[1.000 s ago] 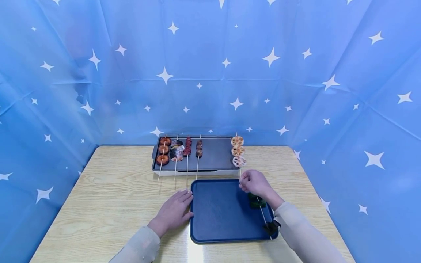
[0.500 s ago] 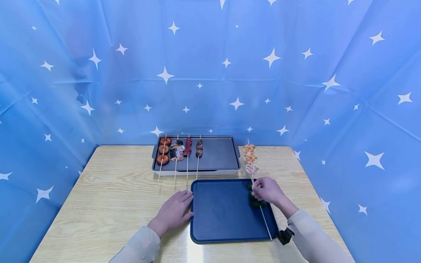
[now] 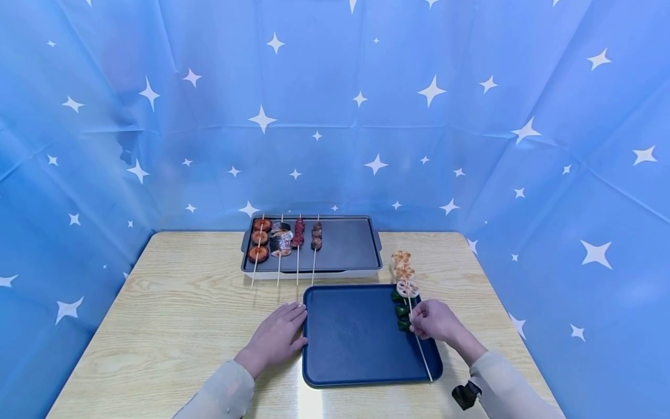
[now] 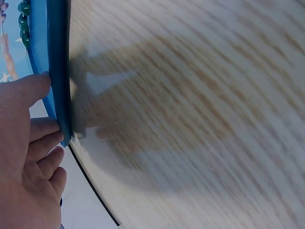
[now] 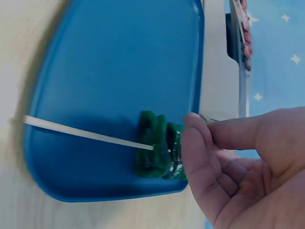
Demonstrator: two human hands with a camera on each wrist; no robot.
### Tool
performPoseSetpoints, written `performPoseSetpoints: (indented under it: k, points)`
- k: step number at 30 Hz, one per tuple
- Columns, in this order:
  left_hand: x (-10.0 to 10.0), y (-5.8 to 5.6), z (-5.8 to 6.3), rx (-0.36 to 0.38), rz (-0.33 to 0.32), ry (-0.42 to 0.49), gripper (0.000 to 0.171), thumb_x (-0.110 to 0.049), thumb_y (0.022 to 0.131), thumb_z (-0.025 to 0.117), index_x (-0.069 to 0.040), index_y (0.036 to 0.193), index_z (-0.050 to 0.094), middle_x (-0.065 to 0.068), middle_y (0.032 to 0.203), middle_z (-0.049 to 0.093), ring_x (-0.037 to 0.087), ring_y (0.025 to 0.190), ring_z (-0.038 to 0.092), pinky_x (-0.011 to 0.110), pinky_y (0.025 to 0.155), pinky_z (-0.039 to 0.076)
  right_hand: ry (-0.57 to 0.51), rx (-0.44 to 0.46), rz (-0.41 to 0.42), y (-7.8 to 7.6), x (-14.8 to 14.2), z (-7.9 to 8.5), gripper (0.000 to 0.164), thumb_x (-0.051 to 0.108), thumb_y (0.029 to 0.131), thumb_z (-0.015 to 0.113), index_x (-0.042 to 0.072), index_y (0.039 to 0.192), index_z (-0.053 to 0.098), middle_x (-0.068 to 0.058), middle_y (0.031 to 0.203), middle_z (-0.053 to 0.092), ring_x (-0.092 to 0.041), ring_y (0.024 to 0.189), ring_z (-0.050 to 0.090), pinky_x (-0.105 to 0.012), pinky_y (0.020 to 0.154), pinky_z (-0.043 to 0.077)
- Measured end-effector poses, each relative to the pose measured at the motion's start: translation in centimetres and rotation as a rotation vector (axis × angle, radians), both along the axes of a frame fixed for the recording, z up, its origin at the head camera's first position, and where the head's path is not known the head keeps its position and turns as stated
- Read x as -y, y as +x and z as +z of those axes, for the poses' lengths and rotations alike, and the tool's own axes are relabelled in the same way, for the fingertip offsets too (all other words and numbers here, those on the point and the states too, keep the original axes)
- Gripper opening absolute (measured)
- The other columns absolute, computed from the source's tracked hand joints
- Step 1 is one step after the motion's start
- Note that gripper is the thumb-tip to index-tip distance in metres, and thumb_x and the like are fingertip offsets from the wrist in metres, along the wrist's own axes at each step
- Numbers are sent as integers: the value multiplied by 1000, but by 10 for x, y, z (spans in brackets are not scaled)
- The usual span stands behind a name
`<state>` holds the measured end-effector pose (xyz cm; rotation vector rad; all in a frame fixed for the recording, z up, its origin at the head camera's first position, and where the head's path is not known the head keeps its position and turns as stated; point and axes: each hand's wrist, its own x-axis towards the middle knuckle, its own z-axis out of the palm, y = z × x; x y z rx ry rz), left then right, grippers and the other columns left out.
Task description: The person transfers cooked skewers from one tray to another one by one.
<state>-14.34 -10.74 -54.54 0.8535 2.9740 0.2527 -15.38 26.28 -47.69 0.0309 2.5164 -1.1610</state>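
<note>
My right hand (image 3: 435,321) pinches the stick of a lotus root skewer (image 3: 407,288) over the right end of the blue tray (image 3: 350,343). In the right wrist view, thumb and forefinger of that hand (image 5: 238,164) meet, hiding the pinched stick. Beneath it, a green pepper skewer (image 3: 402,312) lies on the tray; its stick reaches the near rim, and the right wrist view shows the green pieces (image 5: 153,150) close up. My left hand (image 3: 276,334) lies at the tray's left edge; in the left wrist view, its thumb and fingertips (image 4: 56,128) touch the rim.
Behind the tray stands a dark grill plate (image 3: 345,244) on a pale base. Along its left half lie a round-slice skewer (image 3: 259,237), a fish-like skewer (image 3: 281,241), a red meat skewer (image 3: 298,233) and a brown meat skewer (image 3: 317,235). A blue star-patterned curtain (image 3: 324,93) surrounds the table.
My right hand has carried the lotus root skewer off the grill plate's right end, rightward and then toward me, over the tray's right side. The left hand has stayed put.
</note>
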Motion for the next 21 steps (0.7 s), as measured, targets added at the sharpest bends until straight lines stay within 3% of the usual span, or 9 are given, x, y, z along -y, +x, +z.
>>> performPoseSetpoints:
  k: [21]
  points:
    - [0, 1, 1, 1, -6, 20, 61, -46, 94, 57, -5, 138, 53, 9, 148, 49, 27, 142, 40, 42, 122, 30, -154, 159, 175, 39, -7, -13, 10, 0, 95, 52, -6, 87, 56, -9, 72, 65, -15, 63, 61, -33, 56, 59]
